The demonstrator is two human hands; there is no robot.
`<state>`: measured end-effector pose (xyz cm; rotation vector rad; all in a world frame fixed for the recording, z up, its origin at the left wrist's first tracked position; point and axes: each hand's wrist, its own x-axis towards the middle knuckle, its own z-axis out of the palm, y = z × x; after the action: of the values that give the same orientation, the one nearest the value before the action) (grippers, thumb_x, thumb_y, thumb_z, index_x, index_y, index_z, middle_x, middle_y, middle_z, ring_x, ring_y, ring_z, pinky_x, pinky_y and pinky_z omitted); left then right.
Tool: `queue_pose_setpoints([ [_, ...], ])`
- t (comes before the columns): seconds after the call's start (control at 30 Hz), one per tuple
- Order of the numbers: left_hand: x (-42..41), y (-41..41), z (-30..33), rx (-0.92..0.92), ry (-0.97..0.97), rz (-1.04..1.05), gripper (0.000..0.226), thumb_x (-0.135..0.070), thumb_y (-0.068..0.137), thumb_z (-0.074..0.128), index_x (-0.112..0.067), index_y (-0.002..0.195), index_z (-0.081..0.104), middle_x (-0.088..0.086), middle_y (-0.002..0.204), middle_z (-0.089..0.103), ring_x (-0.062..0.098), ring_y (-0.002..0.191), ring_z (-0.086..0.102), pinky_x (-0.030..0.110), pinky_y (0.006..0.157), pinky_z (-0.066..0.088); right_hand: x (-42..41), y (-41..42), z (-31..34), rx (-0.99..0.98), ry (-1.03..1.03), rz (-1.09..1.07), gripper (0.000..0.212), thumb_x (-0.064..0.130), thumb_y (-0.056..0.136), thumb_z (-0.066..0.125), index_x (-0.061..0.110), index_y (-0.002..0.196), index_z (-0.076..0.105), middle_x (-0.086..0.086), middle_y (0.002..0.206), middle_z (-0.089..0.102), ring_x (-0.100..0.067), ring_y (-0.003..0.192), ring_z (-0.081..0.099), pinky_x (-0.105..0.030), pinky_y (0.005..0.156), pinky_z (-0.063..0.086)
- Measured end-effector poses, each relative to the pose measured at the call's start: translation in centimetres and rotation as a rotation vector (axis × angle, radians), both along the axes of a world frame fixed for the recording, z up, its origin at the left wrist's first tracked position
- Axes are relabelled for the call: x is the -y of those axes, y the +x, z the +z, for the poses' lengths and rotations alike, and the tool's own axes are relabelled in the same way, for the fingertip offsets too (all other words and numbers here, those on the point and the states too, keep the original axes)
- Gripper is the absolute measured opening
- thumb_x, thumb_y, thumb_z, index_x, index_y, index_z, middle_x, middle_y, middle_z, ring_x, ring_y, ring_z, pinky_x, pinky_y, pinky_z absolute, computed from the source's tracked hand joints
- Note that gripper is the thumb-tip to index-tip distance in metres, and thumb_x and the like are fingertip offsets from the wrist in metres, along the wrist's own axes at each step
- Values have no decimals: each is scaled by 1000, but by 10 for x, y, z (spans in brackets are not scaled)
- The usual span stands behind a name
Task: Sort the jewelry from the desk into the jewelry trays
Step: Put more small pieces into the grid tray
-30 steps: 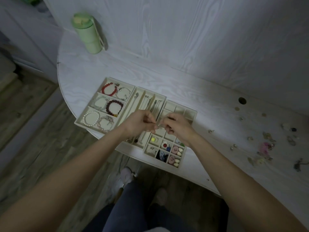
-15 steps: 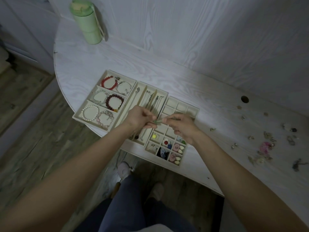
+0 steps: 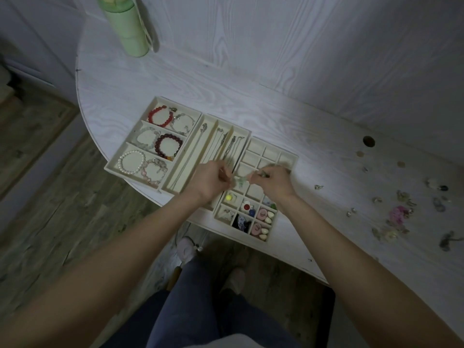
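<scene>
From the head camera, both hands meet over the cream jewelry trays on the white wood-grain counter [image 3: 313, 126]. The left hand [image 3: 209, 180] has its fingers curled inward, pinching one end of a small pale-green piece of jewelry [image 3: 239, 181]; the right hand [image 3: 272, 182] is likewise curled, pinching the other end, though motion blur makes it hard to tell what kind of piece it is. The piece hangs between the two hands, above the cream grid tray of small square compartments [image 3: 273, 156]. Just left of that sits the cream tray of long slots [image 3: 211, 126] with thin chains, and further left the cream bracelet tray [image 3: 160, 102]. More loose small jewelry [image 3: 399, 214] lies scattered on the counter, well apart to the right. A pale green bottle [image 3: 125, 28] stands at the far left.
</scene>
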<state>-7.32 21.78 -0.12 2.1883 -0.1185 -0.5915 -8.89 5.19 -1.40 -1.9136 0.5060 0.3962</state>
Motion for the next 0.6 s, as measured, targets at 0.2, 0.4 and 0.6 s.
queue_pose_setpoints([
  [0.2, 2, 2, 1, 92, 150, -50, 25, -2, 90, 55, -8, 111, 67, 8, 114, 64, 17, 100, 59, 6, 76, 36, 0, -2, 5, 26, -49, 174, 11, 11, 82, 72, 3, 90, 72, 3, 84, 63, -10, 87, 56, -24, 83, 41],
  [0.4, 4, 1, 1, 63, 178, -139, 21, -8, 87, 65, -12, 107, 71, 7, 115, 60, 11, 87, 52, 10, 75, 37, 5, -2, 5, 82, -51, 180, 14, 9, 80, 73, 3, 93, 72, 5, 84, 61, -13, 88, 56, -29, 87, 44],
  [0.6, 11, 4, -2, -76, 130, -33, 11, -14, 89, 63, -7, 95, 70, 0, 89, 59, 13, 85, 55, 18, 75, 40, 7, -3, -3, 124, -103, 163, 13, 11, 82, 72, 4, 94, 73, 6, 85, 62, -11, 91, 55, -23, 82, 38],
])
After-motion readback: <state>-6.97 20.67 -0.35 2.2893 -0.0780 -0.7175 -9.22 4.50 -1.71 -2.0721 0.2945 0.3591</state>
